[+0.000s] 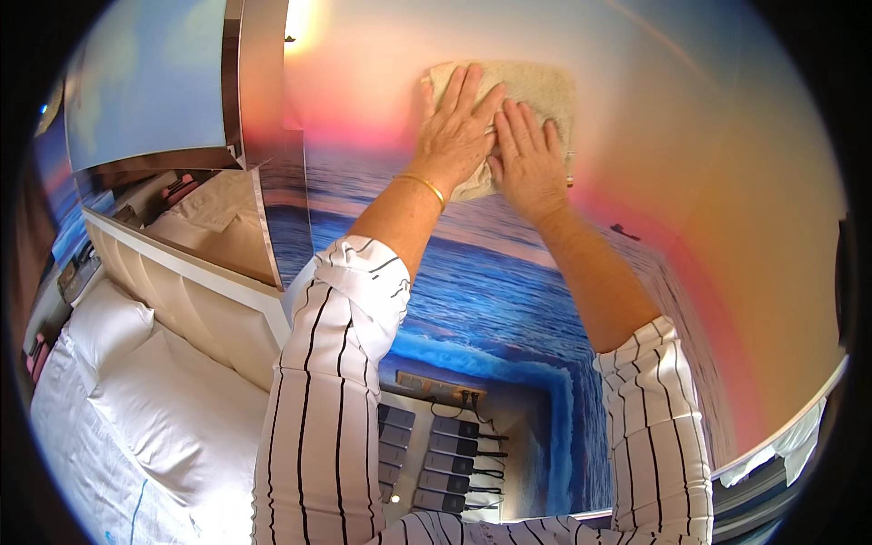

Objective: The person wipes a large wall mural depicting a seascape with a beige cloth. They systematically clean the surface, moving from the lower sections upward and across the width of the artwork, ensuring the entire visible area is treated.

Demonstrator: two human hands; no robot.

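A folded beige cloth (538, 82) lies flat against a wall printed with a sea and sunset mural (490, 286). My left hand (460, 129) presses on the cloth's left half with the fingers spread. Beside it, my right hand (531, 153) rests flat on the lower right part, its fingers slightly apart. The two hands nearly meet at the middle of the cloth. Neither hand's fingers are curled around the cloth; both palms face the wall.
Below my arms, a white surface (419, 415) holds several grey power banks (446, 463) with black cables. A socket strip (436, 387) with plugs is on the wall above them. At left stand a bed with white pillows (184, 415), a padded headboard (191, 293) and a mirror (211, 218).
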